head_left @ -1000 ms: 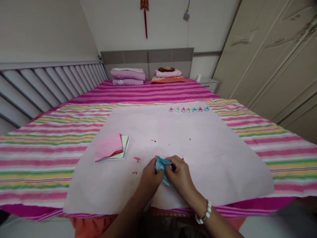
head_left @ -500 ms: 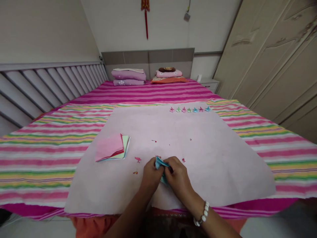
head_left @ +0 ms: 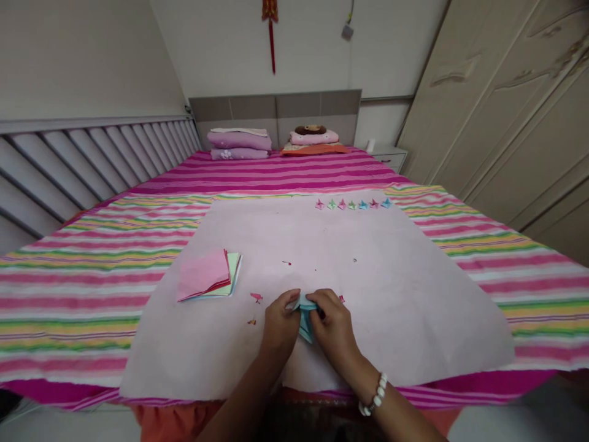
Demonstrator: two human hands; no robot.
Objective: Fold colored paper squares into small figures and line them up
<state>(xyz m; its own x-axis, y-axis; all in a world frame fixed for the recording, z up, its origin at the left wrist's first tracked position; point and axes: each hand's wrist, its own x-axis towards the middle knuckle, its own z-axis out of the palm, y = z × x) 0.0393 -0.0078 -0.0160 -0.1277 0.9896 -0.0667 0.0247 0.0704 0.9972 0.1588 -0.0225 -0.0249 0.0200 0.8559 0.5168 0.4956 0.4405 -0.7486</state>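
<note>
A light blue piece of folded paper [head_left: 305, 326] is between my two hands, above the near part of a pale sheet [head_left: 405, 294]. My left hand [head_left: 281, 319] pinches its left edge with thumb and fingers. On the other side, my right hand [head_left: 335, 320], with a white bead bracelet on the wrist, grips the upper right part. A lower flap of the paper hangs down between the hands, and the fingers cover much of the rest. Close to my left hand lie a small pink scrap [head_left: 256, 298] and a small orange-brown scrap [head_left: 251, 322].
A fanned stack of coloured paper [head_left: 205, 274] lies at the left on the sheet. Several small folded paper figures [head_left: 352, 205] stand in a row at its far right. The striped bed [head_left: 83, 276] spreads around; a slatted rail [head_left: 115, 153] runs along the left.
The blue paper has been turned between my hands, so its upper flap now lies flatter and its lower part shows more. Both hands stay in nearly the same place.
</note>
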